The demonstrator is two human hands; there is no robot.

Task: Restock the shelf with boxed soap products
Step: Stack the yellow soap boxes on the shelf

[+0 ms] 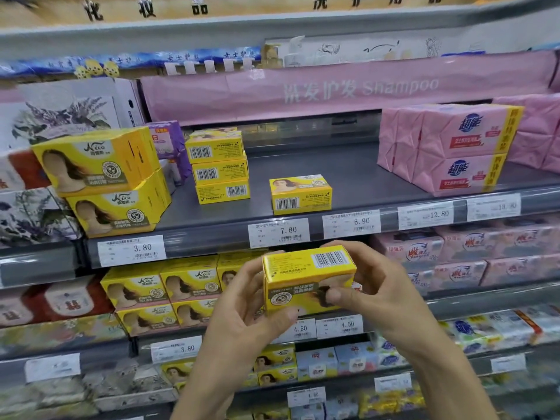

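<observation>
You are holding a yellow soap box [307, 280] in front of the shelving, below the front rail of the grey shelf [348, 174]. Your left hand [242, 304] is cupping its left end, with the thumb pressing along the lower front edge. Your right hand [374, 287] is pinching the right end, thumb on the printed front and fingers curling over the back. So both grips are closing on the same box. The box is sitting upside down in your hands (the lettering on its front is reading inverted), with the barcode face turned up.

On the grey shelf above, a single matching yellow box [300, 194] is lying near the front edge, apart from a stack of three yellow boxes [219, 166] to its left. Further left, two larger yellow packs [100, 180] are standing one on the other. At the right end, pink wrapped soap bundles [454, 150] are filling the corner. A 7.80 price tag [278, 233] is hanging on the rail just above the held box. A pink Shampoo banner [348, 89] is running across the level above.
</observation>
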